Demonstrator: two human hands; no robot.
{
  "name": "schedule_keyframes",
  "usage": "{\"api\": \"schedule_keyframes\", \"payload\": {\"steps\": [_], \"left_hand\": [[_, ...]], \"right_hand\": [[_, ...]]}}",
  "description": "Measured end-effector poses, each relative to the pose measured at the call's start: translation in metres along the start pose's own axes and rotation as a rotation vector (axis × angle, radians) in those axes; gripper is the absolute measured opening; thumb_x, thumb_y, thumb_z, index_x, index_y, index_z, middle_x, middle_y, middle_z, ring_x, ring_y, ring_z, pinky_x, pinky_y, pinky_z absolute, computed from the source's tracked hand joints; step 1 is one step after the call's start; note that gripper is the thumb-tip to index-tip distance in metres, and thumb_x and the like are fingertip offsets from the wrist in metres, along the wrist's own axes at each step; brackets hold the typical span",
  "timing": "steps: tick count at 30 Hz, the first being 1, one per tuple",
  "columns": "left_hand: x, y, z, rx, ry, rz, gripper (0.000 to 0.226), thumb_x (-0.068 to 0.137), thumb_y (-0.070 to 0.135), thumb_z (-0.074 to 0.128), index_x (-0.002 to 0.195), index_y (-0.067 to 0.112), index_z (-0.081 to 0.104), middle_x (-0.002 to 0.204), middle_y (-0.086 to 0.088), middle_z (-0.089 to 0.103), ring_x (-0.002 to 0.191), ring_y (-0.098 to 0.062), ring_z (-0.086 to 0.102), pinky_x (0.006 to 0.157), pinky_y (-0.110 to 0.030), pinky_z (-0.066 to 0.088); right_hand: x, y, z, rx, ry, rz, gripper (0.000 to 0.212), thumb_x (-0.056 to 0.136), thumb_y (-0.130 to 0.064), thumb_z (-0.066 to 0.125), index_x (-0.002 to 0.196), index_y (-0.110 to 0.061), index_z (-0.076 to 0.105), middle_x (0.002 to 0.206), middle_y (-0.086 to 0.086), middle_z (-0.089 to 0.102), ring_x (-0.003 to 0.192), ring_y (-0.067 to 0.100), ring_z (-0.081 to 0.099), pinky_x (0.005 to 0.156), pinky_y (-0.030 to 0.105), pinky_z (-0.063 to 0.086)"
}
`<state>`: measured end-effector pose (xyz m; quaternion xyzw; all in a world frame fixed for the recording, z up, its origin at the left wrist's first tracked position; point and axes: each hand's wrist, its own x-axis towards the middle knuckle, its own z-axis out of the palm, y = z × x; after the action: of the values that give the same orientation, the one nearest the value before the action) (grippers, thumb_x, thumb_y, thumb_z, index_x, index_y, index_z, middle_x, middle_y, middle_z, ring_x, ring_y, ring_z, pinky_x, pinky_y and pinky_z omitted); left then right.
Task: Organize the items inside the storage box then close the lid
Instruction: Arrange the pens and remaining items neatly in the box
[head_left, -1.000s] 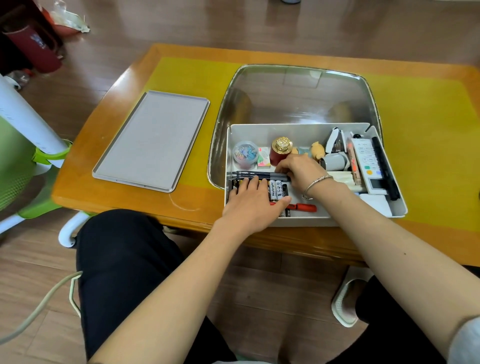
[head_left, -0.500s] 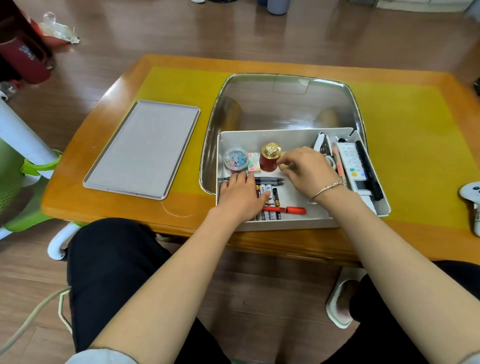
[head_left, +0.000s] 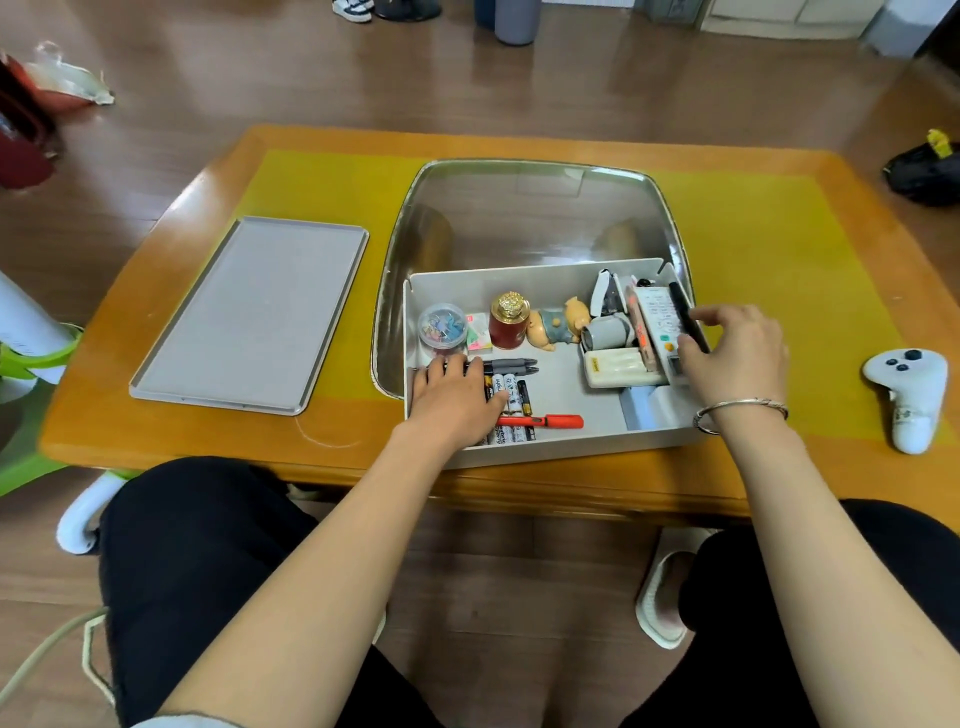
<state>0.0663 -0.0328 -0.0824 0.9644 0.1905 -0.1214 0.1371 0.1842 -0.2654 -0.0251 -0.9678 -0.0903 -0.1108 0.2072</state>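
Note:
The white storage box (head_left: 519, 271) sits on the table in front of me. Its grey lid (head_left: 249, 317) lies flat to the left. My left hand (head_left: 457, 400) rests flat on the batteries (head_left: 511, 395) at the box's front left, beside two grey markers (head_left: 511, 366) and a red pen (head_left: 550, 421). My right hand (head_left: 737, 353) is at the box's right side, thumb and fingers on either side of a black pen (head_left: 684, 314) lying on the remote (head_left: 655, 319). A clip jar (head_left: 442, 326), red bottle (head_left: 509, 325), pig figurine (head_left: 558, 325) and stapler (head_left: 605, 299) line the back.
A white game controller (head_left: 909, 395) lies on the table to the right of the box. The table has a glass inset (head_left: 519, 218) behind the box. A white charger (head_left: 618, 366) and grey roll (head_left: 605, 332) lie mid-box. My knees are under the table's front edge.
My right hand has moved from the red bottle across to the right side of the box, onto the pen and remote. The left hand stays on the batteries.

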Motion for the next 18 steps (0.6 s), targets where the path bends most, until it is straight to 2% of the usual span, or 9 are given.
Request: {"api": "schedule_keyframes", "payload": {"steps": [4, 8, 13, 18], "left_hand": [[0.001, -0.001, 0.002, 0.001, -0.006, 0.001, 0.068, 0.096, 0.055, 0.034, 0.150, 0.017, 0.019, 0.157, -0.008, 0.018, 0.143, -0.032, 0.012, 0.115, -0.049, 0.012], [0.002, -0.002, 0.002, -0.008, -0.014, -0.002, 0.068, 0.096, 0.054, 0.037, 0.150, 0.017, 0.018, 0.157, -0.008, 0.017, 0.144, -0.032, 0.012, 0.115, -0.048, 0.013], [0.002, -0.002, 0.002, -0.006, -0.012, 0.009, 0.069, 0.095, 0.050, 0.042, 0.150, 0.017, 0.018, 0.157, -0.008, 0.017, 0.143, -0.032, 0.012, 0.115, -0.048, 0.014], [0.002, -0.002, 0.003, -0.010, -0.004, 0.014, 0.069, 0.095, 0.050, 0.043, 0.150, 0.017, 0.018, 0.157, -0.008, 0.017, 0.143, -0.033, 0.013, 0.115, -0.048, 0.015]], "right_hand": [[0.001, 0.010, -0.002, -0.023, -0.086, 0.056, 0.038, 0.083, -0.019, 0.063, 0.120, -0.011, 0.059, 0.121, 0.016, 0.056, 0.113, 0.035, 0.046, 0.090, 0.042, 0.039], [0.001, 0.012, 0.000, 0.016, -0.177, 0.070, 0.045, 0.079, -0.015, 0.067, 0.122, -0.009, 0.056, 0.118, 0.017, 0.057, 0.108, 0.034, 0.051, 0.083, 0.036, 0.042], [0.004, 0.011, 0.003, 0.057, -0.104, 0.099, 0.045, 0.079, -0.008, 0.059, 0.123, -0.009, 0.053, 0.111, 0.016, 0.064, 0.102, 0.036, 0.057, 0.077, 0.038, 0.046], [0.004, 0.017, 0.003, 0.086, 0.005, 0.102, 0.034, 0.085, -0.004, 0.049, 0.118, -0.009, 0.057, 0.108, 0.020, 0.066, 0.098, 0.040, 0.059, 0.079, 0.045, 0.050]]}}
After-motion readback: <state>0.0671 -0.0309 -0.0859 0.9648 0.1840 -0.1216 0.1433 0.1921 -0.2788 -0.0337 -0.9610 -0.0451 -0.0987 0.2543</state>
